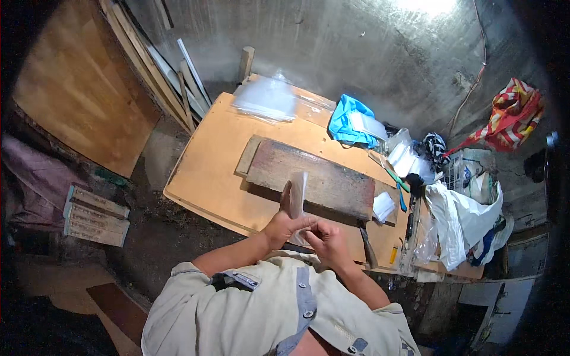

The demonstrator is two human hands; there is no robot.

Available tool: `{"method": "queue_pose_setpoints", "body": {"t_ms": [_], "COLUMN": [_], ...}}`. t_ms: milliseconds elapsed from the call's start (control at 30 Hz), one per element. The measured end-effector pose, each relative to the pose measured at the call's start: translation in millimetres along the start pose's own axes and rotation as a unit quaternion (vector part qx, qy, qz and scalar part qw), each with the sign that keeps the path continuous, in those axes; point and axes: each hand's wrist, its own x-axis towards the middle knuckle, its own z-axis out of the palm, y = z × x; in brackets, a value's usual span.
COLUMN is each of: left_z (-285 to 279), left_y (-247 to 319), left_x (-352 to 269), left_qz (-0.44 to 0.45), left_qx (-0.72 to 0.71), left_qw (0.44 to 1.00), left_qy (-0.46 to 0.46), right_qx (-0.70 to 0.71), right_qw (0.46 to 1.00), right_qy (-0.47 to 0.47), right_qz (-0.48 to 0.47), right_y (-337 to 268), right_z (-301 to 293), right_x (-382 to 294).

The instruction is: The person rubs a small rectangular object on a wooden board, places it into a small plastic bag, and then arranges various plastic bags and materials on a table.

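My left hand (281, 228) grips a thin stack of translucent plastic sheets or bags (299, 189), held on edge, with the fingers behind it and the thumb in front. At the stack's lower end, my right hand (328, 240) pinches with thumb and bent fingers; the exact hold is partly hidden. Beyond both hands lies a worn thick wooden board (311, 171), raised on smaller wood pieces (248, 155). A small white stack (384, 207) sits at the board's right end. Near my right hand, a dark-handled tool (368, 247) sticks out from under the board.
On the tabletop (209, 164) are a pile of clear plastic sheets (267, 99), a blue bag (352, 120), a green-handled tool (396, 178) and a yellow object (393, 254). A white plastic bag (463, 218) lies at the right. Wood strips (147, 62) lean against the wall.
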Motion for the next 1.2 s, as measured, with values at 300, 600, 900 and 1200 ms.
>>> {"method": "queue_pose_setpoints", "body": {"t_ms": [300, 600, 900, 1200], "left_z": [-5, -38, -29, -29], "left_y": [5, -54, -39, -9], "left_x": [-4, 11, 1, -11], "left_qz": [-0.002, -0.032, 0.040, 0.025], "left_qx": [-0.124, -0.054, -0.034, -0.254], "left_qw": [0.992, 0.998, 0.997, 0.964], "left_qy": [0.005, -0.015, 0.060, 0.079], "right_qx": [0.320, 0.312, 0.517, 0.637], "right_qw": [0.944, 0.947, 0.824, 0.737], "right_qy": [-0.005, 0.008, 0.206, 0.220], "right_qz": [0.076, 0.080, 0.106, 0.061], "right_y": [12, -1, 12, 40], "right_z": [3, 0, 10, 4], "right_x": [6, 11, 24, 44]}}
